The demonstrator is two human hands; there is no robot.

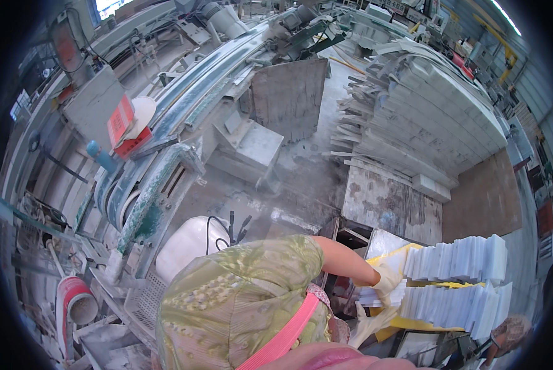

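My body is turned to the right, and both hands wear pale cream gloves. My left hand (386, 280) reaches over a short row of thin white stone tiles (375, 296), its fingers curled down against them. On the near side of the same row, my right hand (371, 323) presses with its thumb raised, so the tiles sit between both hands. Just beyond stand two longer rows of upright white tiles, the far row (455, 260) and the near row (452, 305). Yellow sheeting (406, 322) shows beneath and between them. Part of the right fingers is hidden.
A high stack of long grey-white slabs (436, 117) stands ahead to the right. A green machine rail (150, 206) runs along the left, with a red basket (131, 143) on it. Close by are a white rounded container (187, 246) and black cables (230, 231). Another person (510, 333) is at lower right.
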